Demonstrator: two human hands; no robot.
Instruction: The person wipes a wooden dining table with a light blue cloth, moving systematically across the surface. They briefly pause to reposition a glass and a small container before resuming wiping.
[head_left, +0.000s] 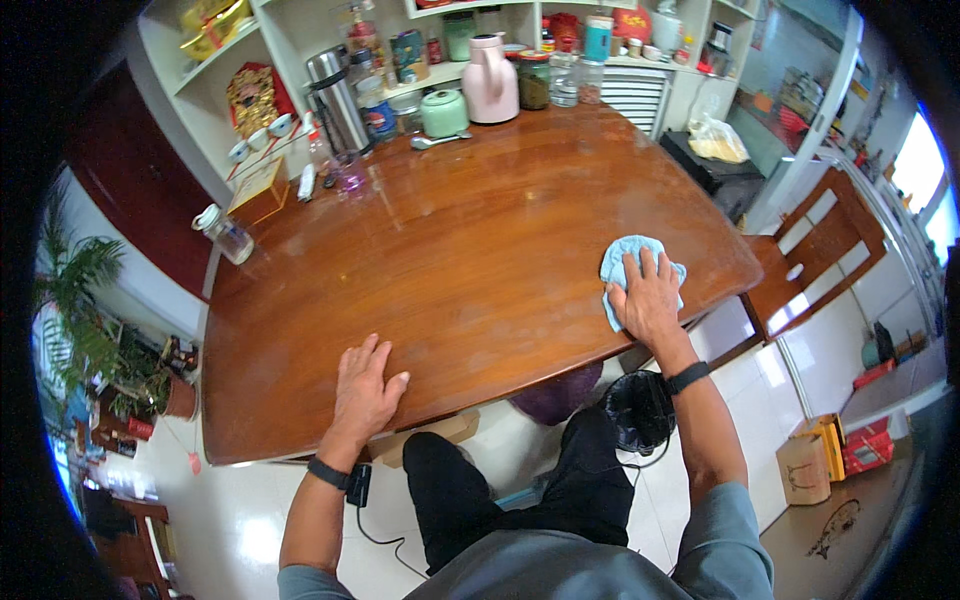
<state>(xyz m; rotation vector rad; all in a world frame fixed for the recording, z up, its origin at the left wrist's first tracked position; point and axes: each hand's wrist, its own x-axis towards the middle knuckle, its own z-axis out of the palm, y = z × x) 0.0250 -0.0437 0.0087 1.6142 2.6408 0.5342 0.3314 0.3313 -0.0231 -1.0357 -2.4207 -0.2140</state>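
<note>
My right hand (649, 296) lies palm down on a light blue cloth (624, 259), pressing it flat against the wooden table (465, 247) near its right front edge. The fingers are spread a little over the cloth, and no grip on it shows. Near the table's front edge at the left, my left hand (367, 386) rests on the bare wood with its fingers apart and holds nothing. Both wrists wear dark bands.
Along the back edge stand a pink thermos jug (491, 82), a green lidded pot (444, 114), a steel flask (337, 101), jars and a spoon (441, 140). A glass bottle (225, 236) is at the left edge. A wooden chair (821, 244) stands right, a black bin (639, 412) below.
</note>
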